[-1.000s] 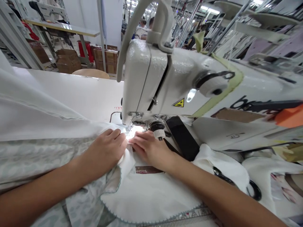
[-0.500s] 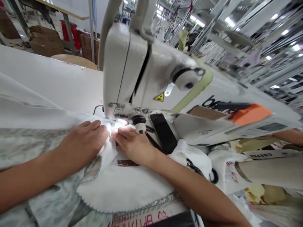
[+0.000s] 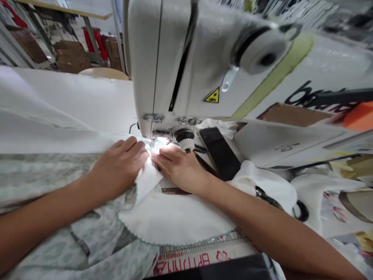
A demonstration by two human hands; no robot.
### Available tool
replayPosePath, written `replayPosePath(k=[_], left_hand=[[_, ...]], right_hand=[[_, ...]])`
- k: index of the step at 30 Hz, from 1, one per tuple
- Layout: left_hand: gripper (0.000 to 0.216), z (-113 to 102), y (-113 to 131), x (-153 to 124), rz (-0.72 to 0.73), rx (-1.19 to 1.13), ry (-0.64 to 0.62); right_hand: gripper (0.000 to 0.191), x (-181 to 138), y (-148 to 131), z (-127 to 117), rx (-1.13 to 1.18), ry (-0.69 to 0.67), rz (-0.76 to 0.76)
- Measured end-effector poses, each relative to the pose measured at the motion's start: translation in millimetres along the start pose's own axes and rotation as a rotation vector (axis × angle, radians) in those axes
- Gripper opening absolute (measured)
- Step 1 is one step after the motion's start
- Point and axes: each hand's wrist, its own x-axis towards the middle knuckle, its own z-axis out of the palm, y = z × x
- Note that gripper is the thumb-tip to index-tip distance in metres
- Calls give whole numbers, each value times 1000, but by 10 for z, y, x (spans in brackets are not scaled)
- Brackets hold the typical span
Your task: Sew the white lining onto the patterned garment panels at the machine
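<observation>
A white sewing machine (image 3: pixel 186 58) fills the upper middle of the view, with a lit needle area (image 3: pixel 155 143) under its head. My left hand (image 3: pixel 119 169) lies on white fabric (image 3: pixel 171 217) just left of the needle, fingers curled and pressing a fold. My right hand (image 3: pixel 179 167) lies flat on the same fabric just right of the needle, fingers stretched toward it. The fabric has a green-stitched scalloped edge and carries a small brown label (image 3: pixel 175 191) below my right hand. Pale green patterned cloth (image 3: pixel 43 175) spreads out under my left forearm.
A black phone (image 3: pixel 220 152) lies beside the machine base. Black scissors (image 3: pixel 287 206) rest on bunched white cloth at the right. A measuring tape strip (image 3: pixel 204 247) runs along the near table edge. Printed fabric pieces lie at the far right. Cardboard boxes (image 3: pixel 71 58) stand in the background.
The view has swung closer to the machine head. Both hands keep their places either side of the needle, still pressing the white fabric.
</observation>
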Motion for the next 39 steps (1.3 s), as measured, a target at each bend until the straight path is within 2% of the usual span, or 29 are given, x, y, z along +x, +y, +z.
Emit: replayPosePath(k=[3, 6, 12, 17, 19, 24, 27, 30, 33, 39], left_hand=[[23, -11, -37, -55, 176, -192, 138], [28, -4, -76, -103, 353, -351, 153], [25, 41, -74, -108, 262, -548, 186], [29, 70, -131, -130, 371, -540, 138], [30, 66, -181, -142, 412, -519, 132], [28, 36, -271, -122, 484, -406, 175], [28, 16, -259, -109, 483, -309, 200], [31, -15, -229, -121, 460, -286, 164], [36, -62, -241, -133, 475, -373, 94], [33, -130, -288, -123, 471, -447, 38]], right_hand=[[20, 23, 24, 14, 167, 2, 139], [23, 80, 68, 38, 262, 30, 243], [25, 145, 110, 44, 321, 31, 324], [24, 116, 57, 14, 300, 7, 308], [20, 86, 4, -16, 244, 0, 251], [14, 30, -107, -35, -96, -51, 1], [16, 31, -103, -1, -127, -60, -39], [17, 43, -79, 18, -55, 5, 59], [20, 58, -48, 32, 93, 89, 190], [25, 76, -44, 55, 181, 151, 255]])
